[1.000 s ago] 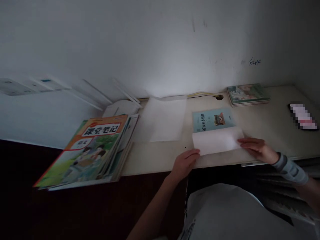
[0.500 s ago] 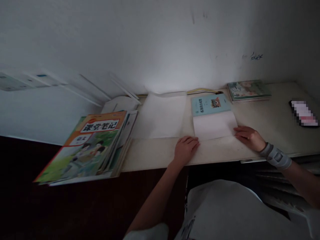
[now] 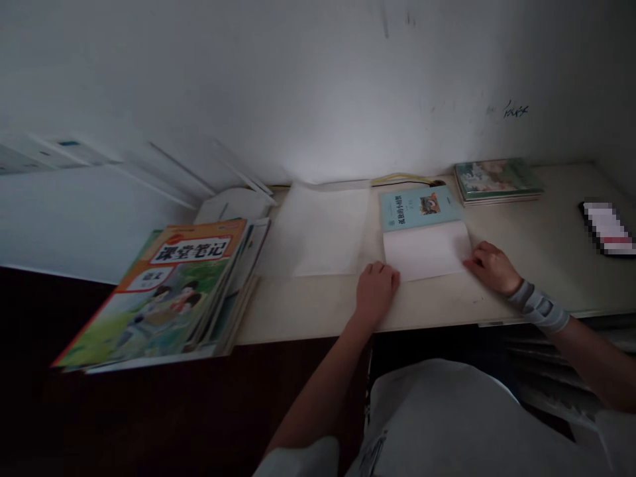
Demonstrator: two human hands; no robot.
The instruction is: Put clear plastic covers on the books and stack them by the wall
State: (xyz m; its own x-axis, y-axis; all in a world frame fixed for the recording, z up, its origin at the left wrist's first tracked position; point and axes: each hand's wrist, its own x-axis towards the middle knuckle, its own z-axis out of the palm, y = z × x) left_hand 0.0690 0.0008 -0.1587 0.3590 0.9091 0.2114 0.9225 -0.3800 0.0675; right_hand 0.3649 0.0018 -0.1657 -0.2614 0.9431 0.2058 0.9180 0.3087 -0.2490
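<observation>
Tabletop (image 3: 546, 265), workbook stack (image 3: 169, 291) well left of the blue book (image 3: 420, 207), white sheet (image 3: 426, 252) covering the book's near half, your left hand (image 3: 376, 291) near-left of the book, grip curled, hold unclear, your right hand (image 3: 491, 267) near-right, grip open, fingertips on the sheet

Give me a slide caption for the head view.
Left hand and right hand rest at the near corners of a white sheet over a light-blue book on the desk.
</observation>
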